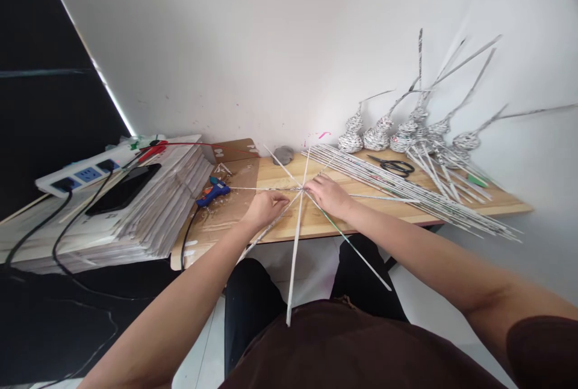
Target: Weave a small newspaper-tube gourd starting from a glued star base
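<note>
Rolled paper sticks (295, 244) cross in a star shape on the wooden table (280, 229), and several of their ends reach past its front edge. Just right of the crossing point, my right hand (328, 195) has its fingers bent and closed on the sticks. My left hand (266, 208) is on the left side of the star, thumb and fingers pinched together at a stick near the centre. The fingertips partly cover what each hand grips.
A blue glue gun (214, 191) lies on cardboard to the left, beside a paper stack (158, 220) with a phone (124, 189) and power strip (83, 169). At right are loose paper sticks (383, 187), black scissors (395, 166) and several woven paper shapes (351, 136).
</note>
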{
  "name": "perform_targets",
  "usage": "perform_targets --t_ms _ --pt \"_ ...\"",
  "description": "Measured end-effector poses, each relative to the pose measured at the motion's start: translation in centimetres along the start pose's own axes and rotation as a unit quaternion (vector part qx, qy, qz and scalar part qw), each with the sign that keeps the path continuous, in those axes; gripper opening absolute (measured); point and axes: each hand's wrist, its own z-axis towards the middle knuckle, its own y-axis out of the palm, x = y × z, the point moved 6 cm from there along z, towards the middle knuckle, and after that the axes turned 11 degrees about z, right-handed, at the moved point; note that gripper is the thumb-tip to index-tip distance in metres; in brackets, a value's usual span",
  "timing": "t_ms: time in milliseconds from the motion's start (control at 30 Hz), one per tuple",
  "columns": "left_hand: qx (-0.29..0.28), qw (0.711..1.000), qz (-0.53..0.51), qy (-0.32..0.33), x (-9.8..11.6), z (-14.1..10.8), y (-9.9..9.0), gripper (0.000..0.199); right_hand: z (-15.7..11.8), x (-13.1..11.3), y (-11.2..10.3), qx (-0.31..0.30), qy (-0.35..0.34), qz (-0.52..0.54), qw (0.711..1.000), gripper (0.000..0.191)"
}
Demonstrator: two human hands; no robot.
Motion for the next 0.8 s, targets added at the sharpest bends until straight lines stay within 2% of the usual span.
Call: perform_targets --t_ms 200,333,433,533,667,800 --pt "0.002 0.996 -0.077 -0.042 -0.8 0.5 0.3 0.017 2.4 0.7 0.3 0.012 -0.02 0.01 1.0 0.019" --pt "-0.021 0.978 -0.192 -0.085 -1.2 0.9 1.8 0.018 1.9 1.2 -0.5 0.023 -0.039 0.024 0.999 0.018" --pt "-0.043 0.943 -0.303 -0.132 -1.2 1.9 3.1 0.022 0.6 1.7 -1.7 0.052 -0.068 0.043 0.995 0.018" --pt "-0.048 0.894 -0.405 -0.187 -0.9 3.3 3.7 0.026 -0.5 2.6 -2.4 0.071 -0.071 0.058 0.993 0.019" --pt "-0.012 0.839 -0.494 -0.229 -0.9 4.4 3.0 0.018 -0.5 3.7 -2.1 0.077 -0.043 0.066 0.994 0.019" --pt "0.021 0.815 -0.525 -0.245 -2.4 4.5 1.5 0.014 1.4 3.6 0.0 0.042 -0.006 0.082 0.996 0.018"
